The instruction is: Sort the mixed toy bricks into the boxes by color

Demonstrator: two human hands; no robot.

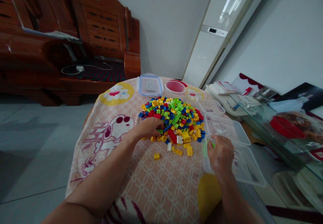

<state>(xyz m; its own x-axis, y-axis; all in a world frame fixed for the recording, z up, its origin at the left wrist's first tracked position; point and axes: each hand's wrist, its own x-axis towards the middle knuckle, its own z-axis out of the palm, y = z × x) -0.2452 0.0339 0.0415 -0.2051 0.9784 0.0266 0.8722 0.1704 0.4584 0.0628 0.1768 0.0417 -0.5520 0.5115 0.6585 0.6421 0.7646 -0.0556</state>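
A heap of small plastic building blocks [176,111] in green, yellow, blue, red and white lies on the round cloth-covered table. At the heap's left edge, my left hand [150,127] has its fingers curled down among the blocks; what is between the fingertips is hidden. My right hand [222,152] is over the nearest clear plastic container [248,165], its fingers closed around a green building block [213,145] that shows only in part. More green shows through that container's left wall. A single yellow block [156,156] lies apart, in front of the heap.
Two more clear containers [239,129] [212,106] line the table's right side. A blue-rimmed lidded box [150,86] and a pink round tub [175,86] stand behind the heap. On the right is a glass-topped table [254,118] with a red bowl [286,127]; a wooden bench [101,32] stands back left.
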